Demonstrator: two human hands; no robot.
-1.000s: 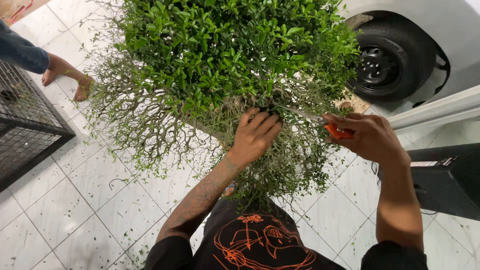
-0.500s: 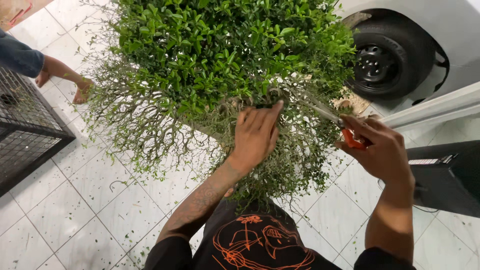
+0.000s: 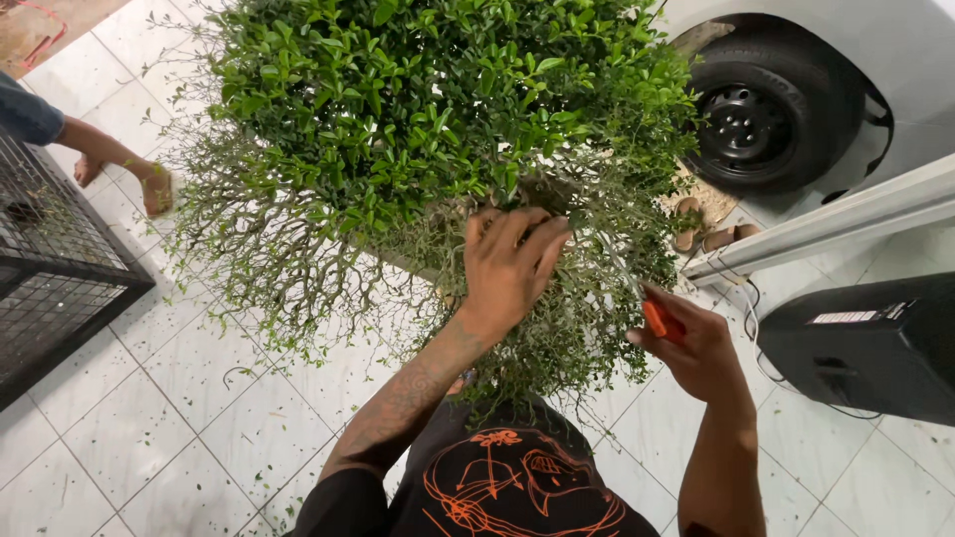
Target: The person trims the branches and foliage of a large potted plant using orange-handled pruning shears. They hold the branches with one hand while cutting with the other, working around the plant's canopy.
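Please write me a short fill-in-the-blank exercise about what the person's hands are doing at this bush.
1. The left hand presses into the foliage of the ____ bush.
2. The right hand grips pruning shears with ____ handles.
3. Behind the bush stands a white car with a ____ wheel.
4. Left of the bush, on the tiled floor, stands a black wire ____.

Missing words: green; orange; black; cage

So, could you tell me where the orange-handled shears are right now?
In the head view, the orange-handled shears sit in the right hand, right of centre, at the leafy green bush's lower edge.
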